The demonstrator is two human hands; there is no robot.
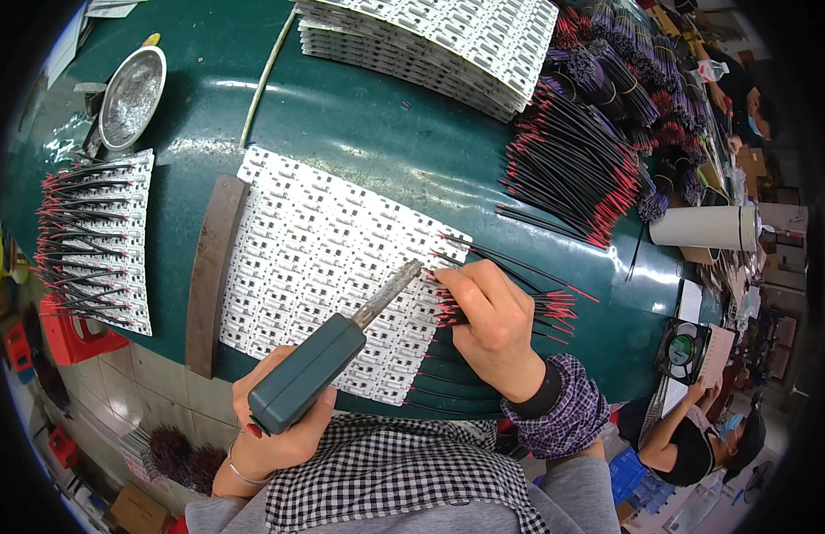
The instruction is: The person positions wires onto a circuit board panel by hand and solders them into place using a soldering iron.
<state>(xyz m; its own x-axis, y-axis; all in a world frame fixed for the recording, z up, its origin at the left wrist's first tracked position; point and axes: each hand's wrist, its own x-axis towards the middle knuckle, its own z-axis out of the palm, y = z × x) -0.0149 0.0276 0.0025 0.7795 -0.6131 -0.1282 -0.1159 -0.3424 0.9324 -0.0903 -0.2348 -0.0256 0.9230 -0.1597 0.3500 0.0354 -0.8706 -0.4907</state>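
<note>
A: Position of the white circuit sheet (332, 267)?

B: Flat on the green table (359, 125), in front of the person, a brown bar (215, 276) along its left edge.

A: Fingers?

B: Left hand (279, 449): wrapped round the handle of the soldering iron (310, 369), tip near the sheet's right edge. Right hand (493, 311): fingertips pinched narrow, apparently on a thin wire beside that tip; the wire itself is mostly hidden.

A: Handling estimate?

B: Sheet: probably light, fairly stiff, small parts easily damaged; best taken by its edges. Red-tipped black wires (555, 309): likely light, springy, slippery; pinch near the end. Iron: probably light; grip the handle only, treat the metal shaft as hot.

A: Labels, writing?

B: Marks on the sheet too small to read. No brand made out on the iron.
</note>
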